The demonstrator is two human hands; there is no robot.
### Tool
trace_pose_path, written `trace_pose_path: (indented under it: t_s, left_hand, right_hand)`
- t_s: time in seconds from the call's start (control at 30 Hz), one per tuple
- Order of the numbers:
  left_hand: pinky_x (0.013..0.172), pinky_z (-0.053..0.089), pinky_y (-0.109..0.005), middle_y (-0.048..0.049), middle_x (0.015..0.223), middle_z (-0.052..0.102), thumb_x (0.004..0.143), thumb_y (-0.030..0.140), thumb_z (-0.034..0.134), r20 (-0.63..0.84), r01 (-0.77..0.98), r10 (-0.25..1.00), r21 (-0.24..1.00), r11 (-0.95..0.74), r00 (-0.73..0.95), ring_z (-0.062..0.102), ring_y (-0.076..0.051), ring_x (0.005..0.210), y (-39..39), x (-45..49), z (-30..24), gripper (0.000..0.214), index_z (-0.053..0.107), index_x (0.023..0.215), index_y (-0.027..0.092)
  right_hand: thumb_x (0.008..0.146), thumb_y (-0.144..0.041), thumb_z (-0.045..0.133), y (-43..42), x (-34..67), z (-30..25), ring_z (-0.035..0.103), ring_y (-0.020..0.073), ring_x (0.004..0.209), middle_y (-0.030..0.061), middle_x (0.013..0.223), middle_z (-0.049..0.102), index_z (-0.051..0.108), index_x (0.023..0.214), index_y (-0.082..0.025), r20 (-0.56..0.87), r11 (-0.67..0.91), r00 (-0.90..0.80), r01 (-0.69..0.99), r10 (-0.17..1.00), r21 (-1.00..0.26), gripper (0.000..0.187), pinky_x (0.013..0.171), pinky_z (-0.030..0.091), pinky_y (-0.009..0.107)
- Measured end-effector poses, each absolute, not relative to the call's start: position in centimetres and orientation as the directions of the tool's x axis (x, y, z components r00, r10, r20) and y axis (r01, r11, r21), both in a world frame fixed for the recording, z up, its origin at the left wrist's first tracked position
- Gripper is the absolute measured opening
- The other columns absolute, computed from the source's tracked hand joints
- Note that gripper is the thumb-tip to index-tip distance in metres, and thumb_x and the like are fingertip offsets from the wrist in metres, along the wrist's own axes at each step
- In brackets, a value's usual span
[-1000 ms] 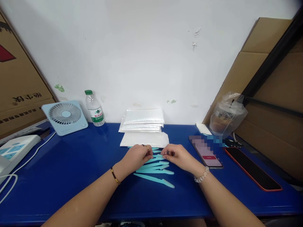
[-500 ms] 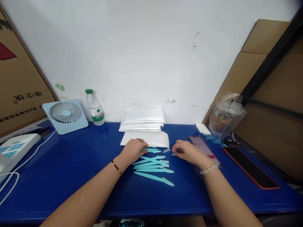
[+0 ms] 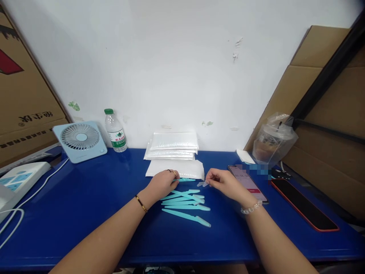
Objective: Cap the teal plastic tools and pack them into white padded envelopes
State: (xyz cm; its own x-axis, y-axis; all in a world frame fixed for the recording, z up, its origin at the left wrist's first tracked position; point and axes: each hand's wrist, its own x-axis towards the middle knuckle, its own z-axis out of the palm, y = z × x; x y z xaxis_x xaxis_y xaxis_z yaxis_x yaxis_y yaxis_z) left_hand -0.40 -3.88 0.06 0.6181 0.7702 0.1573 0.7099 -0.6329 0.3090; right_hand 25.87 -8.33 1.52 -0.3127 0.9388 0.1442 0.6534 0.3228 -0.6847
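Note:
My left hand is closed on a turquoise stick-shaped razor, held level just above the blue table. My right hand pinches a small clear cap close to the free end of that razor. Several more turquoise razors lie in a loose pile on the table between and below both hands. A flat white pouch lies just behind the hands, with a stack of white pouches behind it against the wall.
A small blue fan and a water bottle stand at the back left; a white device with cables sits far left. Two phones lie at the right, near a bagged cup. Cardboard boxes flank both sides.
My hands pulled apart, the right one going right with the clear cap off the razor. It has since come back a little toward the razor held in the left hand.

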Motion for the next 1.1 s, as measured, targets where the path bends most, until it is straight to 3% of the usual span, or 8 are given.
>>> trace_pose_path:
  t_s: [0.17, 0.27, 0.47, 0.67, 0.97, 1.1]
  left_hand:
    - [0.061, 0.045, -0.025, -0.0018, 0.081, 0.063, 0.091, 0.038, 0.034, 0.089, 0.56, 0.815, 0.684, -0.468, 0.573, 0.06, -0.014, 0.067, -3.8, -0.4, 0.0, 0.027, 0.053, 0.096, 0.019]
    - [0.056, 0.045, -0.023, -0.0011, 0.083, 0.062, 0.09, 0.044, 0.034, 0.038, 0.494, 0.825, 0.784, -0.374, 0.565, 0.057, -0.01, 0.057, -3.7, -0.3, -0.3, 0.032, 0.05, 0.101, 0.019]
    - [0.052, 0.037, -0.022, 0.0013, 0.073, 0.064, 0.091, 0.045, 0.035, 0.082, 0.513, 0.82, 0.743, -0.43, 0.567, 0.047, -0.01, 0.053, -3.9, -0.1, -0.2, 0.032, 0.054, 0.097, 0.02]
    - [0.054, 0.034, -0.022, 0.0028, 0.067, 0.062, 0.092, 0.043, 0.035, 0.137, 0.521, 0.815, 0.707, -0.478, 0.563, 0.049, -0.011, 0.056, -4.0, 0.1, 0.1, 0.03, 0.054, 0.096, 0.02]
    - [0.056, 0.036, -0.022, 0.0024, 0.067, 0.062, 0.091, 0.041, 0.037, 0.117, 0.487, 0.795, 0.734, -0.473, 0.595, 0.052, -0.011, 0.059, -4.6, 0.4, 0.4, 0.028, 0.055, 0.095, 0.02]
    - [0.057, 0.037, -0.022, 0.0022, 0.069, 0.063, 0.091, 0.042, 0.037, 0.102, 0.473, 0.789, 0.751, -0.461, 0.606, 0.053, -0.012, 0.061, -4.7, 0.4, 0.4, 0.027, 0.055, 0.095, 0.021]
  right_hand:
    - [0.075, -0.036, 0.064, -7.9, 25.8, 1.1, 0.064, 0.018, 0.075, 0.004, 0.079, 0.069, 0.064, 0.084, -0.017, 0.108, 0.204, -0.228, 0.451, 0.968, -0.869, 0.021, 0.069, 0.051, 0.031]
    - [0.071, -0.041, 0.068, -8.0, 25.7, 1.4, 0.067, 0.021, 0.079, 0.007, 0.083, 0.071, 0.066, 0.09, -0.016, 0.107, 0.152, -0.158, 0.309, 0.982, -0.939, 0.032, 0.075, 0.053, 0.036]
    - [0.071, -0.049, 0.068, -8.1, 25.3, 1.9, 0.068, 0.0185, 0.065, 0.0062, 0.071, 0.07, 0.066, 0.09, -0.015, 0.141, 0.139, 0.003, 0.146, 0.99, -0.98, 0.039, 0.062, 0.055, 0.031]
    - [0.076, -0.052, 0.063, -7.4, 25.0, 0.6, 0.066, 0.0155, 0.057, 0.0039, 0.067, 0.067, 0.061, 0.083, -0.015, 0.136, 0.136, -0.013, 0.09, 0.991, -0.987, 0.038, 0.051, 0.051, 0.025]
    - [0.082, -0.049, 0.058, -7.5, 23.4, 0.0, 0.066, 0.0151, 0.057, 0.0033, 0.067, 0.065, 0.057, 0.079, -0.014, 0.131, 0.147, -0.133, 0.123, 0.982, -0.981, 0.035, 0.052, 0.05, 0.024]
    - [0.088, -0.047, 0.047, -7.5, 23.6, 0.1, 0.063, 0.0148, 0.059, 0.0038, 0.07, 0.065, 0.06, 0.086, -0.015, 0.166, 0.218, -0.187, 0.307, 0.968, -0.926, 0.034, 0.057, 0.049, 0.027]
